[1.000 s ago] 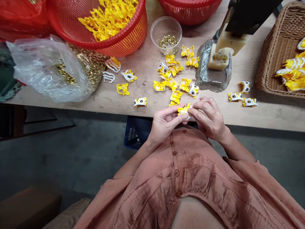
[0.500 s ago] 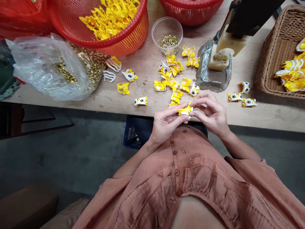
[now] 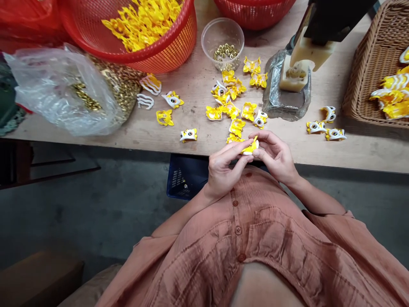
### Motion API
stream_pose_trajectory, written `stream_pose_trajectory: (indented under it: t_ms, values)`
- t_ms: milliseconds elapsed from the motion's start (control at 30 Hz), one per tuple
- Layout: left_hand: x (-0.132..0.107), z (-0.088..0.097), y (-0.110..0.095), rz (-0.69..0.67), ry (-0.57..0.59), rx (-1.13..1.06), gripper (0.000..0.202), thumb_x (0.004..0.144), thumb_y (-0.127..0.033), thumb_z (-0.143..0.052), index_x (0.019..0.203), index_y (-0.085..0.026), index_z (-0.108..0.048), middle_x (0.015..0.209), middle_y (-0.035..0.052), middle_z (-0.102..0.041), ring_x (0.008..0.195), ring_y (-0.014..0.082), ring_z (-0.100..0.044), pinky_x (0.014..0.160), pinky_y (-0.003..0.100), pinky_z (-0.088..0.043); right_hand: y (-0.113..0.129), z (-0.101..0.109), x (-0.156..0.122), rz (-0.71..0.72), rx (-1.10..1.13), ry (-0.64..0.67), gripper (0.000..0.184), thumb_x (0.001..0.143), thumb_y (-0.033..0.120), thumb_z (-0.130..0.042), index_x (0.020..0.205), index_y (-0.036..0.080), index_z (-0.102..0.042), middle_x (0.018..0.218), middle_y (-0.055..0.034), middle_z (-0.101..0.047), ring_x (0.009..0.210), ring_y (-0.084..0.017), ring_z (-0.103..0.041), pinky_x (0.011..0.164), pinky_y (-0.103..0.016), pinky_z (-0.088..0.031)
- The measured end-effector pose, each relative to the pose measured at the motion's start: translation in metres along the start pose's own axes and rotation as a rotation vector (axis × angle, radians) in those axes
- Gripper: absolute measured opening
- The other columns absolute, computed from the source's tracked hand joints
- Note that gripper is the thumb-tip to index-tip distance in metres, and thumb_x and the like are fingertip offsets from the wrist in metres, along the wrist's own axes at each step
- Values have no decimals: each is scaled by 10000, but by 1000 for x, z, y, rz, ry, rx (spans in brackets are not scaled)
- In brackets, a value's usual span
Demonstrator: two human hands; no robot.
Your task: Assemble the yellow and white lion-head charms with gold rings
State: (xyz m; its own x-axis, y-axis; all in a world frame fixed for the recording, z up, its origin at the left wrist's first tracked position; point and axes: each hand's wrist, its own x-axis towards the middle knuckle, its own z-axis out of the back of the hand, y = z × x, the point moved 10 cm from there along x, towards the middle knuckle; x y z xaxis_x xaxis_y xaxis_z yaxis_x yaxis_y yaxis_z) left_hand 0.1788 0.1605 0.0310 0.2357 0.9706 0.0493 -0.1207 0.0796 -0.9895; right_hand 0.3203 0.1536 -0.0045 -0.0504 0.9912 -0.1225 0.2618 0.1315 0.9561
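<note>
Left hand (image 3: 223,171) and right hand (image 3: 276,161) pinch 1 yellow-and-white plastic animal-face piece (image 3: 251,148) by the worktop's (image 3: 143,138) near edge; its height is hard to judge; 3 eyed pieces (image 3: 335,134) lie near the wicker basket (image 3: 355,85).

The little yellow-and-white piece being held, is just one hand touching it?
No, the left hand and the right hand both have fingers on the yellow-and-white piece.

Workshop, small press (image 3: 297,79) on worktable (image 3: 153,138), red basket (image 3: 180,53) of yellow parts (image 3: 143,25), grey floor (image 3: 96,213)
</note>
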Motion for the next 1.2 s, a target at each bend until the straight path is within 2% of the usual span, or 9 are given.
stream_pose_trajectory:
  t_ms: [100,267,500,700,867,967,1067,1133,1200]
  values:
    - [-1,-1,11,93,-24,-139,361,855,-228,-843,1214,-253,-825,1197,79,-808,876,174,-788,852,307,-680,1,0,2,-3,13,20,440,855,467,-841,1170,213,-666,1206,-70,-732,1113,-177,-723,998,-325,-639]
    - [-2,-12,35,356,4,-422,404,799,-275,-908,1194,-242,-830,1160,87,-827,786,162,-786,795,317,-695,-7,1,3,-160,117,111,417,832,452,-871,1124,218,-685,1073,-38,-772,935,-159,-755,833,-300,-679]
    - [-5,-9,28,246,-29,-359,396,759,-238,-932,1146,-251,-846,1257,73,-792,876,171,-796,830,308,-700,-14,11,0,-157,108,10,469,737,465,-942,1049,199,-714,1021,-30,-770,936,-152,-743,836,-276,-672]
    - [-2,-29,50,472,56,-543,393,772,-339,-925,1130,-209,-830,1049,71,-828,826,163,-780,803,301,-680,-21,17,-1,-195,176,29,363,797,465,-895,1007,204,-757,1001,-32,-776,842,-148,-741,768,-300,-692]
    - [4,-30,49,462,71,-497,359,709,-305,-957,1021,-188,-821,971,56,-823,732,133,-743,701,258,-645,-3,30,-12,34,-41,-111,292,865,430,-841,1018,190,-775,1028,-47,-735,958,-156,-722,864,-290,-666]
    - [2,-30,52,487,88,-463,335,717,-277,-949,1021,-194,-834,928,49,-824,699,116,-731,713,237,-627,7,26,-24,131,-191,-122,394,926,395,-786,1268,214,-718,1168,-83,-726,1052,-174,-718,888,-301,-664]
    - [5,-38,57,537,120,-492,325,733,-272,-941,1026,-188,-828,879,43,-815,727,118,-740,719,213,-614,30,20,-37,357,-473,-59,515,957,337,-759,1443,238,-623,1237,-104,-716,1104,-186,-710,931,-332,-651]
    - [7,-55,58,566,197,-532,364,760,-296,-930,1084,-184,-809,952,64,-822,820,145,-771,773,236,-634,42,27,-47,525,-682,-69,478,975,299,-734,1436,225,-634,1203,-108,-734,1089,-193,-714,942,-346,-634]
    - [7,-73,57,588,283,-555,434,787,-320,-917,1179,-193,-780,1177,105,-802,974,193,-793,889,311,-657,48,49,-53,613,-848,-165,458,984,273,-712,1431,206,-640,1177,-120,-748,1069,-208,-716,926,-360,-625]
